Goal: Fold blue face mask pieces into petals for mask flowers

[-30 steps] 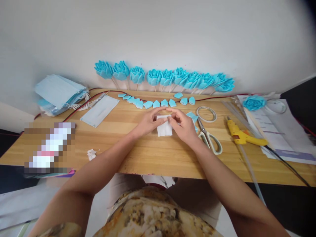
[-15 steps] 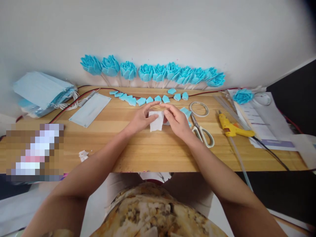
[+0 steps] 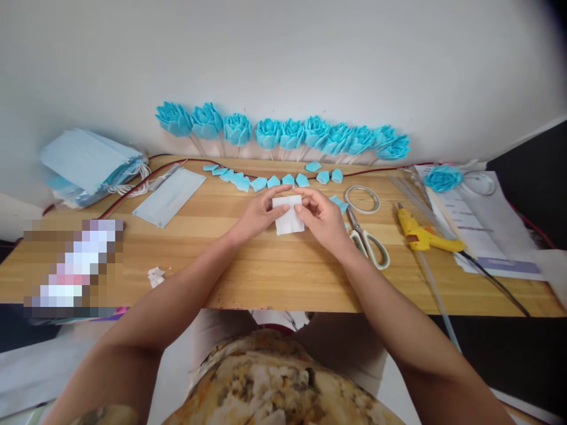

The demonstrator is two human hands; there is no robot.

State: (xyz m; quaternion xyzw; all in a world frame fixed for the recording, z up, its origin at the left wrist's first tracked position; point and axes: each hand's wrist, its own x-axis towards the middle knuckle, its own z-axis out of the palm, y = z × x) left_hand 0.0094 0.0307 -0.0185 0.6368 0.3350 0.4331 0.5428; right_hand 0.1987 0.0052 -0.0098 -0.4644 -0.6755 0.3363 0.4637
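Note:
A small white piece of sheet material, roughly square, is held up over the table between both hands. My left hand pinches its left upper part, thumb lying on the near face. On the other side my right hand grips the upper right part, its thumb close to the left thumb and its fingers curled behind. The fingertips behind the sheet are partly hidden. Just beyond the hands runs a row of folded blue petals. Right of my right hand lie scissors with pale handles and a blue piece.
Blue flowers on sticks lean along the wall. To the right are a roll of tape, a yellow glue gun with its cable, papers and another blue flower. At left are stacked face masks, a single mask and white scraps.
The right thumb has come onto the near face of the white piece, close to the left thumb. More of the piece now shows, lying flatter. The whole view has shifted slightly.

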